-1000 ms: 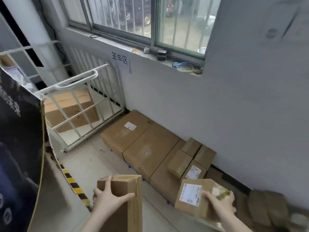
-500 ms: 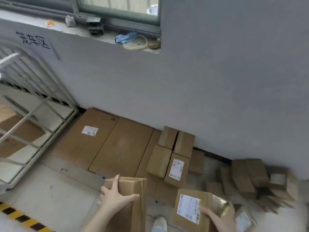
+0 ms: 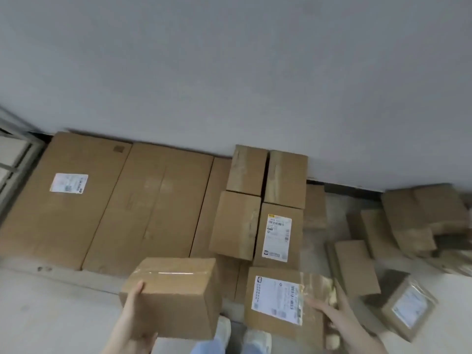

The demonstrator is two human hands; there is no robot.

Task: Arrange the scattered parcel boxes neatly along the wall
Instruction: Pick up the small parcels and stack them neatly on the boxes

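Note:
My left hand (image 3: 135, 312) grips a plain brown box (image 3: 176, 295) sealed with clear tape, held low in front of me. My right hand (image 3: 337, 315) holds a second brown box (image 3: 278, 300) with a white shipping label, thumb across its taped top. Against the grey wall (image 3: 229, 72) lie large flat boxes (image 3: 107, 200) side by side on the floor. On the rightmost flat box sit several small boxes (image 3: 258, 203) in two rows, one with a white label (image 3: 277, 236).
A loose pile of small boxes (image 3: 408, 221) lies scattered on the floor at the right, one with a label (image 3: 408, 306) nearest me. A white metal cage frame (image 3: 10, 164) shows at the left edge. My shoes (image 3: 240, 333) stand on bare concrete below the held boxes.
The view has dropped and swung right, so the window and cage have left the frame. Both held boxes have moved closer to the stacked row; the left one has turned from upright to flat.

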